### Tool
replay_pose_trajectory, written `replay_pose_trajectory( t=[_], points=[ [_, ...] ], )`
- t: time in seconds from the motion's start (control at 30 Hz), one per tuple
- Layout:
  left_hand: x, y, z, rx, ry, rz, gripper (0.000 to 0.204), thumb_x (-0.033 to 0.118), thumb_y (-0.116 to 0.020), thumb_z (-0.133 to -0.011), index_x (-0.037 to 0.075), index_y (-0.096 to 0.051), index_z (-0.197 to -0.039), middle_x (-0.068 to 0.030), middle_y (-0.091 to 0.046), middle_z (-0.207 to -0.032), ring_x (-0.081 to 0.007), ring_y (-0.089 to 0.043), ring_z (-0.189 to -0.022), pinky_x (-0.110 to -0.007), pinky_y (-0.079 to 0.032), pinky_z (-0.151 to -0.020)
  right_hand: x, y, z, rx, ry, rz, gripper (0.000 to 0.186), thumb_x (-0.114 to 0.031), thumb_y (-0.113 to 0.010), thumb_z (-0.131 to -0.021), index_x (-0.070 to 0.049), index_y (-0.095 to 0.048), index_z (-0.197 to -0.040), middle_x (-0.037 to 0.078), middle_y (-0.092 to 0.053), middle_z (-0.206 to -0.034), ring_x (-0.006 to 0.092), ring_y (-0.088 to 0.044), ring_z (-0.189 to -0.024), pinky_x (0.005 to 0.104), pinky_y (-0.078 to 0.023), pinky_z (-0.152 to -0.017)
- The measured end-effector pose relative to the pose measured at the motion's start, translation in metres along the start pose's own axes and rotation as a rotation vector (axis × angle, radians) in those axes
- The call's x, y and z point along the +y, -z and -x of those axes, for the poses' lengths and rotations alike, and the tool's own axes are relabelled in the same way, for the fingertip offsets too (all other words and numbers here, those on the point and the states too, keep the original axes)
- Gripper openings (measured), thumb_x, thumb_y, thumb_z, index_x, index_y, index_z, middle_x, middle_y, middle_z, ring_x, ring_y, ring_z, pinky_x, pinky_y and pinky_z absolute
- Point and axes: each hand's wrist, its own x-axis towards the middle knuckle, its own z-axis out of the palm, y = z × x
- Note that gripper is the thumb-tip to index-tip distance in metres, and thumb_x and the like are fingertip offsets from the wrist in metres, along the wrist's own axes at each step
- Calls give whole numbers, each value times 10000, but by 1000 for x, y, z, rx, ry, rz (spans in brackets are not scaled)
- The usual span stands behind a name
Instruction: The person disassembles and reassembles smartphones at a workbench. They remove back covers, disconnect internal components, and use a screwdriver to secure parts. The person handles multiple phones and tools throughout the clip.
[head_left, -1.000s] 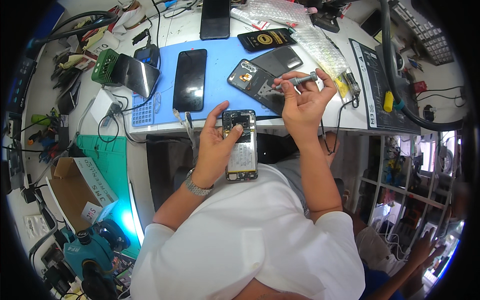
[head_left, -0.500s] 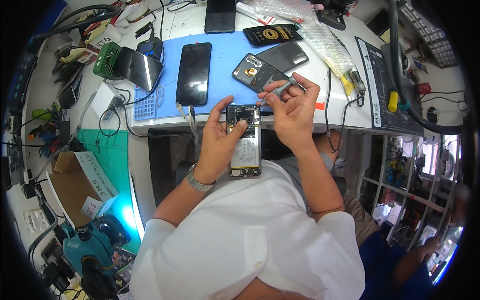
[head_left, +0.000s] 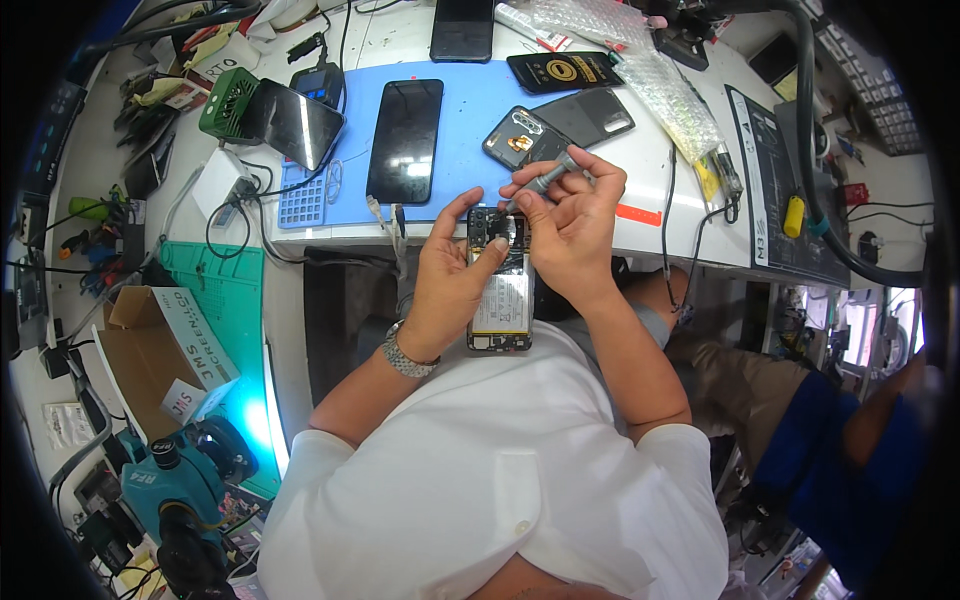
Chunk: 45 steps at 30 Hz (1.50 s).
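While both forearms (head_left: 645, 350) angle inward, I see the left hand (head_left: 448, 288) gripping an opened phone (head_left: 502, 308) before the desk (head_left: 650, 165), the right hand (head_left: 577, 235) pinching a grey screwdriver (head_left: 547, 181) at the phone's upper end.

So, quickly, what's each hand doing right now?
Left hand: closed around an opened phone, thumb on its inside.
Right hand: closed, fingers holding a grey screwdriver-like tool.

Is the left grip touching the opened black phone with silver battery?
Touching: the head view shows the left grip on the opened phone, thumb across its inside.
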Motion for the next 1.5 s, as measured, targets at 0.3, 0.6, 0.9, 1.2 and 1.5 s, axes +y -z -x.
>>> replay_pose_trajectory(
  t=[0.3, 0.6, 0.9, 1.2, 1.5],
  points=[
    [7, -3, 2, 4, 18, -36, 701, -36, -692, -1009, 1, -336, -1611, -112, -680, -1259, -76, -684, -1043, -234, -579, -893, 3, 1, -3, 1, 18, 33, 578, 171, -561, -981, -16, -218, -1408, 256, -580, -1225, 252, -696, -1095, 335, -625, -915],
    [3, 1, 1, -1, 11, -68, 694, -38, -684, -1013, -1, -331, -1610, -108, -687, -1236, -79, -683, -1047, -236, -577, -906, 2, 0, -3, 0, 35, 40, 576, 177, -556, -979, -21, -224, -1406, 251, -582, -1227, 249, -699, -1093, 331, -624, -918],
    [6, -2, 1, -4, 7, -19, 684, -37, -684, -1016, -7, -339, -1606, -125, -645, -1317, -89, -678, -1098, -252, -580, -946, 6, 1, -1, -35, 83, 67, 583, 188, -565, -967, -21, -239, -1403, 240, -582, -1223, 249, -700, -1091, 341, -623, -924],
    [3, 0, 0, -19, 1, -9, 685, -37, -688, -1012, 5, -344, -1602, -134, -587, -1428, -125, -676, -1173, -292, -589, -1023, 2, 0, 5, -130, 218, 198, 568, 203, -556, -953, -29, -274, -1388, 222, -585, -1219, 242, -699, -1062, 332, -618, -914],
    [7, -2, 1, -20, 40, 30, 656, -69, -646, -1018, -2, -342, -1596, -136, -642, -1359, -136, -653, -1234, -275, -558, -1041, 2, 2, 4, -224, 346, 331, 650, 242, -553, -923, -84, -273, -1412, 232, -616, -1198, 252, -715, -1056, 307, -619, -850]
  ],
)
